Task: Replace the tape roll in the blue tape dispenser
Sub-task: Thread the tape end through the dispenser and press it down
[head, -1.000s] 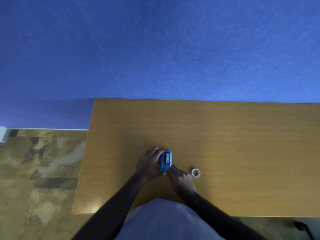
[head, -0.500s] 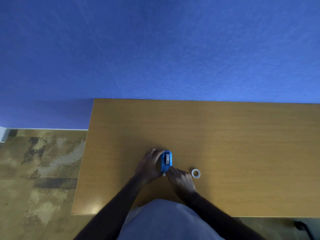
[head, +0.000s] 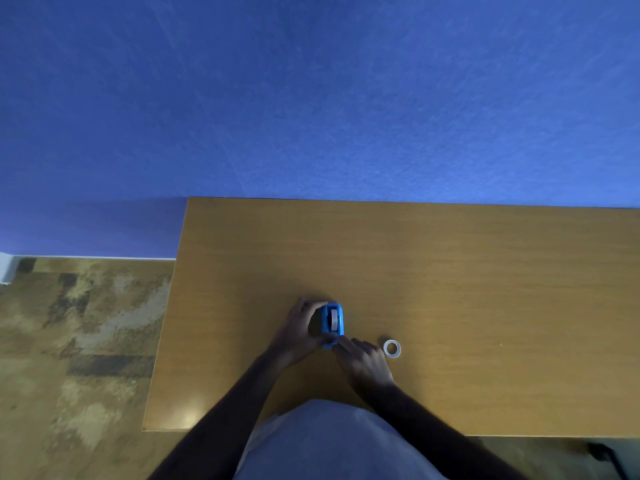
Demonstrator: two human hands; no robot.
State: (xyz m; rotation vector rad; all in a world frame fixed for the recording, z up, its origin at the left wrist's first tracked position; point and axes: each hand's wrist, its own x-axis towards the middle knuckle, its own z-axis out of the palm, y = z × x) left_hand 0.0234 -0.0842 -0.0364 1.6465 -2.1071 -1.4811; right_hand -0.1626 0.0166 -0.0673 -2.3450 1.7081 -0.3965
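Spare ring [head: 392,348] lies just beside right hand [head: 367,363], apart from dispenser [head: 332,323].

The tape dispenser [head: 332,322] is bright blue, with a pale grey-white roll [head: 334,318] in its slot. The ring [head: 392,348] to its right is whitish and translucent. The table [head: 450,289] is honey-brown woodgrain. The far wall [head: 311,98] is plain blue. The floor [head: 76,341] at left is mottled tan, brown and grey patches.

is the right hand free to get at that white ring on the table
Probably yes: the ring lies just right of the right hand, bare table between them, though its fingers are at the dispenser.
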